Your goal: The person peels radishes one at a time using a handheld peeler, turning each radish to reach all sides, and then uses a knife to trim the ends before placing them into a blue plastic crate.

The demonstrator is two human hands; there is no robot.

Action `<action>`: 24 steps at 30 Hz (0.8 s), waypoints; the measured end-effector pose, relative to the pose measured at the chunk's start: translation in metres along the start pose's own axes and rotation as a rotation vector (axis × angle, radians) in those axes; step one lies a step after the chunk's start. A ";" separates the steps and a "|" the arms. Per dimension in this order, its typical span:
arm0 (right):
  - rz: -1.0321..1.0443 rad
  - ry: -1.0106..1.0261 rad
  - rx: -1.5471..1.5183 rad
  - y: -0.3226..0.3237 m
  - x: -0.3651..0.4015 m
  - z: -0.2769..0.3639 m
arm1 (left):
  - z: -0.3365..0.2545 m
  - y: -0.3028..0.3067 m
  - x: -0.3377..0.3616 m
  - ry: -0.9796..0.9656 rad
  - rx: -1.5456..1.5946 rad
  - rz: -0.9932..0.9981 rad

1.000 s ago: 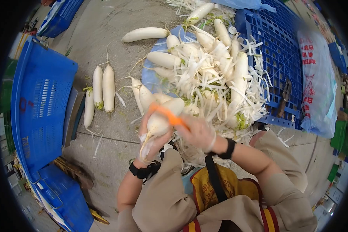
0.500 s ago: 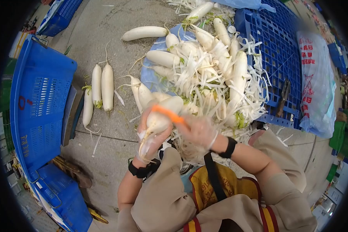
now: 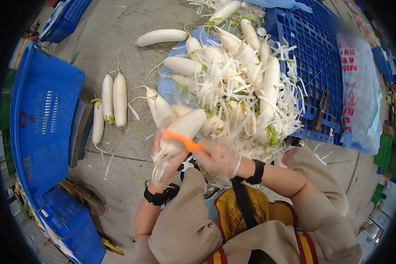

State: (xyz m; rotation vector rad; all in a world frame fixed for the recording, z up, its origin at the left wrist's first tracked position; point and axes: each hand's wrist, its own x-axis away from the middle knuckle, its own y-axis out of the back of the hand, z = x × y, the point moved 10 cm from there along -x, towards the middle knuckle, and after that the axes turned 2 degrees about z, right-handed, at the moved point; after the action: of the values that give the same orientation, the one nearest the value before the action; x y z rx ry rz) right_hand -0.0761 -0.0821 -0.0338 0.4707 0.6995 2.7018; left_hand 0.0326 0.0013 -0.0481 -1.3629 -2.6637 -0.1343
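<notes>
Left hand (image 3: 171, 163): gripping a radish (image 3: 190, 124) (root end wristward)
Right hand (image 3: 219, 159): wrapped round orange peeler (image 3: 180, 140), across radish

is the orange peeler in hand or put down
In hand: the right hand grips the orange peeler, whose front end lies across a white radish.

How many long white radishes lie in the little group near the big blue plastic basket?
3, on the grey concrete floor: left radish, nearest the basket; middle radish; right radish. None seems hidden.
</notes>
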 end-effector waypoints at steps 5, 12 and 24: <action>-0.113 -0.352 0.118 -0.007 -0.027 -0.128 | -0.004 0.002 0.005 0.027 -0.054 0.012; -0.075 0.072 0.264 -0.009 -0.007 -0.031 | 0.007 -0.001 0.003 0.106 0.029 -0.004; -0.008 -0.415 -0.053 -0.017 -0.026 -0.143 | 0.026 0.006 0.011 -0.054 -0.139 0.075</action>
State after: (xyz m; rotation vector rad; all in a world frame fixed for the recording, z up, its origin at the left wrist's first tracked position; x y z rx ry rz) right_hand -0.1039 -0.1363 -0.1667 0.9733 0.5079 2.4865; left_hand 0.0290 0.0173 -0.0715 -1.5260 -2.6871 -0.2825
